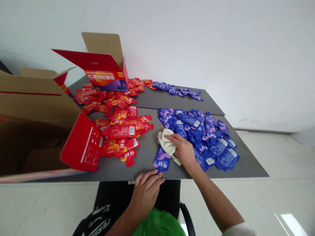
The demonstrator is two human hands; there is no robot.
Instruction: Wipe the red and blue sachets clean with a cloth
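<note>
A blue spouted pouch point(161, 162) lies near the front edge of the grey table, its upper part covered by a cream cloth point(167, 144). My right hand point(184, 151) is closed on the cloth and presses it onto the pouch. At the table edge, my left hand point(148, 187) has its fingers together, with the fingertips on the pouch's spout end; the thumb's grip is hidden. Right of the cloth spreads a heap of blue pouches point(197, 126). Red pouches point(120, 131) form another heap to the left.
An open carton point(85, 147) with a red flap stands at the front left. Behind it is a red printed box point(105, 77), flaps up, among more red pouches point(86, 95). A row of blue pouches point(182, 91) lies along the back of the table point(147, 157), near the wall.
</note>
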